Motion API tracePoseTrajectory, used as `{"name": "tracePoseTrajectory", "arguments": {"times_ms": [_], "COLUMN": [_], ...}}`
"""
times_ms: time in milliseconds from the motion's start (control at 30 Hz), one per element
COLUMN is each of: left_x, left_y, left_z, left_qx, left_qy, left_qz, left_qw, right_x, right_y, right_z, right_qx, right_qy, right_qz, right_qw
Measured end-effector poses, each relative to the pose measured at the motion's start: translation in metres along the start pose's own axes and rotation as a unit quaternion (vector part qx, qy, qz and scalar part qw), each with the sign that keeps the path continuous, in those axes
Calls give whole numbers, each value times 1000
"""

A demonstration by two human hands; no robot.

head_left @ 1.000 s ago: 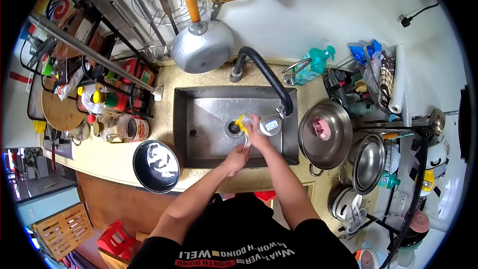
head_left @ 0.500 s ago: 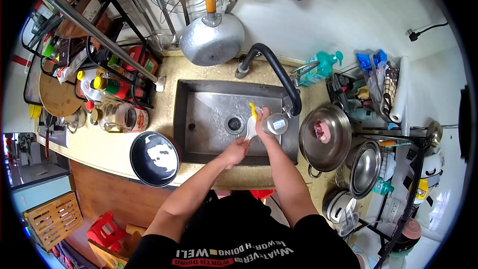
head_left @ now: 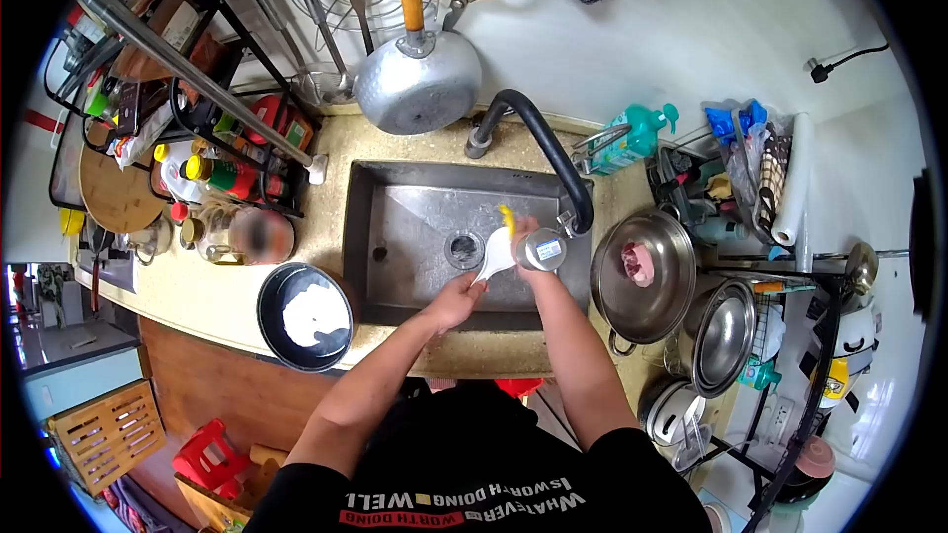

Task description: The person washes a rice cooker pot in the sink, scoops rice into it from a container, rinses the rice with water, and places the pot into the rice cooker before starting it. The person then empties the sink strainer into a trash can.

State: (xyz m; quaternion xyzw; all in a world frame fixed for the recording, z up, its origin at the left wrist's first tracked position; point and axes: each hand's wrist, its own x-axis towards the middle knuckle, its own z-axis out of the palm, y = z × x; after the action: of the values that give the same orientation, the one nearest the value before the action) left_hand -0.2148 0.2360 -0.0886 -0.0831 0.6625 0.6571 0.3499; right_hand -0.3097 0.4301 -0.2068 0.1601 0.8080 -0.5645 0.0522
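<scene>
Over the dark metal sink [head_left: 357, 237], my left hand [head_left: 456, 302] is closed around the narrow end of a white spoon [head_left: 499, 253]. Its broad end points up and right, toward my right hand [head_left: 526, 237]. A small yellow piece, seemingly a sponge [head_left: 508, 216], sticks out from the fingers of my right hand, against or just beside the spoon's far edge. The cylindrical faucet head [head_left: 543, 250] with a label hangs above my right hand and hides part of it. Below lies the round drain [head_left: 463, 250].
The black faucet [head_left: 553, 143] arches over the sink's right side. A steel basin [head_left: 667, 301] holding a piece of meat [head_left: 638, 265] stands to the right. At left is a dark pot [head_left: 281, 350] holding something white. A wok [head_left: 420, 84] hangs behind; a green bottle [head_left: 632, 138] stands at back.
The white spoon has turned and shows more of its broad face. My left hand has shifted slightly left, and less of the yellow piece shows past my right fingers.
</scene>
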Motion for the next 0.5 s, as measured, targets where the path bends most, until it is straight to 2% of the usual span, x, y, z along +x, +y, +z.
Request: {"name": "tracePoseTrajectory", "arguments": {"times_ms": [67,100,133,167,233,267,367,433,500], "left_x": [21,16,7,1,3,4,-6,-13,-14], "left_y": [-42,-28,0,16,9,5,10,18,20], "left_z": [3,2,0,-1,-2,-1,-1,1,2], "left_qx": [94,79,63,47,47,46,124,269,371], "left_qy": [52,46,40,32,29,26,2,51,87], "left_qz": [159,81,2,-77,-53,-43,0,66,101], "left_qw": [981,993,997,995,997,998,992,959,919], "right_x": [-12,-20,-36,-45,-62,-64,-41,-35,-36], "right_y": [-26,-50,-70,-60,-64,-56,-34,-60,-87], "right_z": [-6,-10,-8,-5,-3,2,-4,-12,-18], "right_qx": [95,143,23,-135,-193,-186,-46,-50,81], "right_qy": [-3,-4,-4,-3,-1,4,-21,-10,-46], "right_qz": [87,129,41,-91,-310,-250,-91,4,195], "right_qw": [992,981,999,987,931,950,995,999,976]}}
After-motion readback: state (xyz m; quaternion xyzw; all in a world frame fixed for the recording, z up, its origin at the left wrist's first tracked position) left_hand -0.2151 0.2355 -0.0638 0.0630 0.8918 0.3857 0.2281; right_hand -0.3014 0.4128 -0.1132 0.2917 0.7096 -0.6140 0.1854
